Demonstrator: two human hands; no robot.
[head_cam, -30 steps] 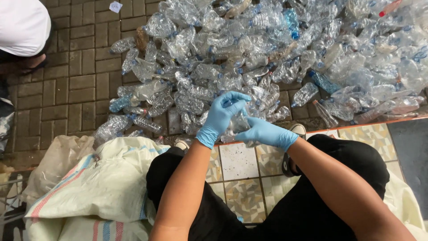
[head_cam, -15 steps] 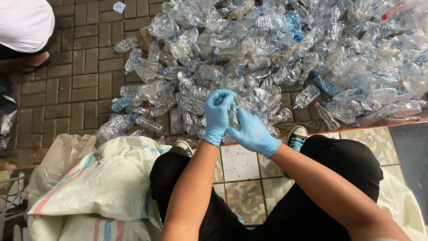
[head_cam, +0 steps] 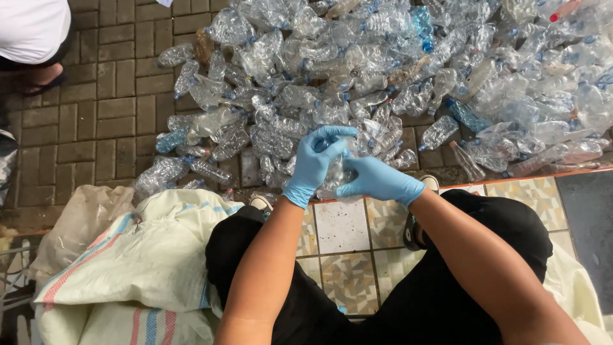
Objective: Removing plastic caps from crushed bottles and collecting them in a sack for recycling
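Since half a second ago both gloved hands have stayed together over the pile's near edge, barely shifting. Head view: left hand (head_cam: 314,165) curls its fingers around the top of a crushed clear bottle (head_cam: 337,172), right hand (head_cam: 378,181) grips its lower side. Bottle sits between them, above the heap of plastic bottles (head_cam: 396,70); a woven sack (head_cam: 147,255) lies at left

The floor (head_cam: 96,121) is paved with brown bricks, and a wide heap of crushed clear plastic bottles (head_cam: 396,70) is spread across it. Nearer, a patterned tiled step (head_cam: 348,255) is seen, and a white woven sack (head_cam: 134,262) is laid at its left.
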